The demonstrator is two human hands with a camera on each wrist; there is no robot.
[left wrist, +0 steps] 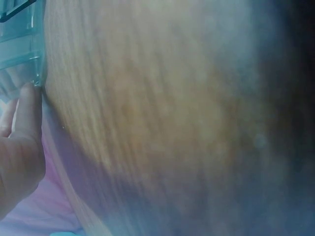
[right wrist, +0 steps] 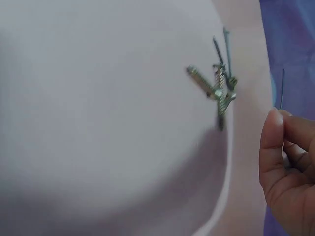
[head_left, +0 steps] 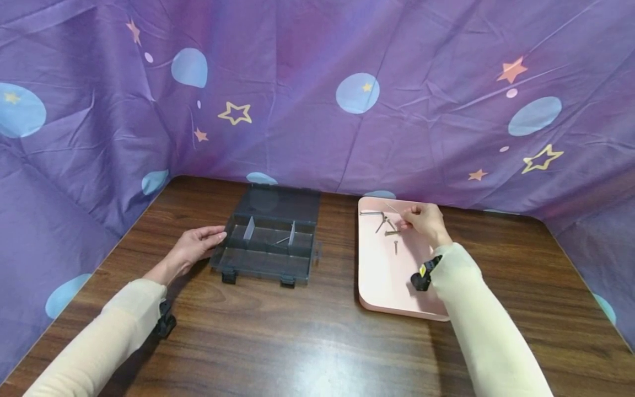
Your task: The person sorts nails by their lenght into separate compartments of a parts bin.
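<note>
My right hand [head_left: 421,220] pinches a thin nail [right wrist: 282,91] between thumb and forefinger, above the far part of a pink tray [head_left: 379,281]. Several screws and nails lie in the tray, among them a small screw [head_left: 396,247] set apart from the pile. To the left, a dark see-through organizer box [head_left: 263,267] sits with its lid [head_left: 278,204] laid back. Straight fingers of my left hand [head_left: 193,248] touch the box's left side. Inside, a nail-like piece [head_left: 281,241] lies in the middle compartment, between two upright dividers.
Both box and tray stand on a brown wooden table [head_left: 278,342]. Latches [head_left: 288,281] stick out along the box's front edge. A purple patterned cloth [head_left: 307,138] hangs behind the table and along its sides.
</note>
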